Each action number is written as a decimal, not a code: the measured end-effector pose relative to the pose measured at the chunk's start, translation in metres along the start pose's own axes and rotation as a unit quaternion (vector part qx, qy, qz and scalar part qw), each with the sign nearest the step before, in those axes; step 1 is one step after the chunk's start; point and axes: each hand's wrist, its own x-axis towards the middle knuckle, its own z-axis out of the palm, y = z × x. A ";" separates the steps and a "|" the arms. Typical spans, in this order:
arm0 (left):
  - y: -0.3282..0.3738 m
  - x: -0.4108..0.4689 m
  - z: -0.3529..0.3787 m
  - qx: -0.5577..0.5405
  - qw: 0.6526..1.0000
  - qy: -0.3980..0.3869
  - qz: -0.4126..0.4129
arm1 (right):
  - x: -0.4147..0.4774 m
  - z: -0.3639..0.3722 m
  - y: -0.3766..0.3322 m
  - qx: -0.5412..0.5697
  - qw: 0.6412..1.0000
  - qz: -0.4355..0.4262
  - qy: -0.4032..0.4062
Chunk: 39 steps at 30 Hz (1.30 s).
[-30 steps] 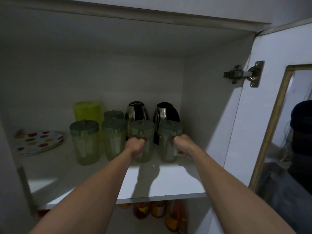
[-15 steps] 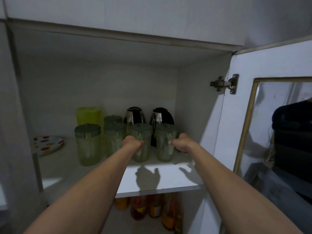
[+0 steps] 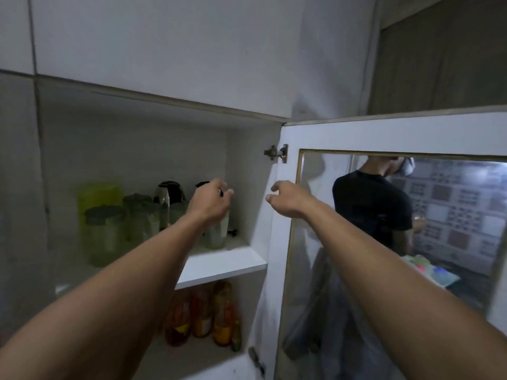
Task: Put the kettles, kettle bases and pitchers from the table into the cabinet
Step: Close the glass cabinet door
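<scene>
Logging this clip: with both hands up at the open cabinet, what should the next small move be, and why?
Probably draw both hands back out. The left hand and right hand are open and empty, and the pitchers and kettle already stand on the shelf, so nothing here needs holding.

Both arms reach up toward the open cabinet (image 3: 247, 187). The left hand (image 3: 210, 204) is loosely curled in front of the shelf (image 3: 222, 263), holding nothing. At 3 o'clock from it, the right hand (image 3: 288, 198) floats with fingers spread, also holding nothing. Green pitchers (image 3: 105, 234) and a shiny kettle (image 3: 168, 194) stand on the shelf. Bottles (image 3: 201, 311) sit below, at 6 o'clock.
</scene>
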 end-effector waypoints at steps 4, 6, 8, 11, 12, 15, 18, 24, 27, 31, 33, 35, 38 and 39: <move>0.058 -0.016 0.004 -0.038 0.998 -0.027 0.046 | -0.058 -0.065 0.012 -0.050 0.997 0.011 0.066; 0.092 -0.025 0.011 -0.058 0.995 -0.044 0.071 | -0.084 -0.096 0.023 -0.090 0.990 0.019 0.105; 0.126 -0.035 0.020 -0.085 0.990 -0.061 0.092 | -0.106 -0.123 0.034 -0.125 0.980 0.032 0.150; 0.180 -0.050 0.040 -0.118 0.982 -0.074 0.126 | -0.136 -0.162 0.057 -0.166 0.961 0.053 0.215; 0.197 -0.054 0.048 -0.130 0.979 -0.080 0.136 | -0.147 -0.174 0.064 -0.182 0.953 0.056 0.236; 0.246 -0.068 0.068 -0.145 0.971 -0.082 0.171 | -0.175 -0.207 0.085 -0.241 0.920 0.042 0.305; 0.301 -0.081 0.090 -0.155 0.962 -0.065 0.215 | -0.201 -0.239 0.116 -0.294 0.887 0.031 0.354; 0.386 -0.095 0.120 -0.188 0.947 -0.050 0.255 | -0.226 -0.282 0.173 -0.305 0.882 0.081 0.349; 0.419 -0.102 0.130 -0.152 0.944 -0.042 0.290 | -0.229 -0.298 0.198 -0.263 0.915 0.111 0.285; 0.437 -0.103 0.136 -0.057 0.952 -0.056 0.295 | -0.225 -0.303 0.212 -0.233 0.934 0.101 0.250; 0.441 -0.104 0.138 -0.038 0.957 -0.065 0.280 | -0.225 -0.306 0.217 -0.232 0.934 0.086 0.259; 0.441 -0.106 0.136 -0.036 0.959 -0.058 0.276 | -0.225 -0.312 0.219 -0.228 0.932 0.069 0.272; 0.437 -0.110 0.122 -0.068 0.957 -0.037 0.279 | -0.230 -0.320 0.210 -0.179 0.935 0.030 0.304; 0.434 -0.114 0.114 -0.086 0.956 -0.029 0.278 | -0.233 -0.321 0.202 -0.154 0.937 0.015 0.314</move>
